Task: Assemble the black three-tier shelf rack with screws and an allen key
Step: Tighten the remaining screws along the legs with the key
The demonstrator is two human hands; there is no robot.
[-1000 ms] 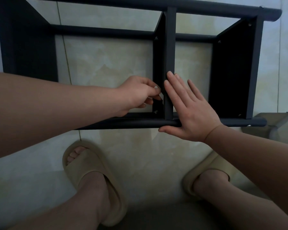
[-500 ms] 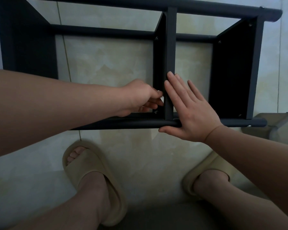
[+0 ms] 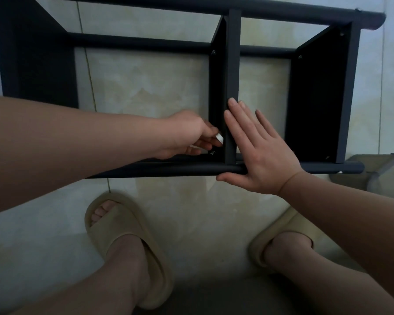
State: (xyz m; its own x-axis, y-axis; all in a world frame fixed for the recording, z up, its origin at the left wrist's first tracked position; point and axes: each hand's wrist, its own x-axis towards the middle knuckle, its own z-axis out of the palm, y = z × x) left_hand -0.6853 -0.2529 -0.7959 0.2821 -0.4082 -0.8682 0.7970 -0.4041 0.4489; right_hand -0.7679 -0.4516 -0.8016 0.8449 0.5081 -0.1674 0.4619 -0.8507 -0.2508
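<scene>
Clear tub [image 3: 378, 176] stood at the right edge; contents could not be told. Black rack [image 3: 233, 53] lay on its side on the tiled floor [image 3: 146, 87]. Left hand [image 3: 187, 135] fingers pinched a small pale tool [image 3: 219, 138] beside a screw [image 3: 212, 153]; right hand [image 3: 259, 153] pressed flat, fingers straight, on the middle panel

Pale beige marbled floor tiles [image 3: 146, 87] with thin grout lines [image 3: 90, 71], dimly lit; a translucent object [image 3: 387, 176] sits far right
</scene>
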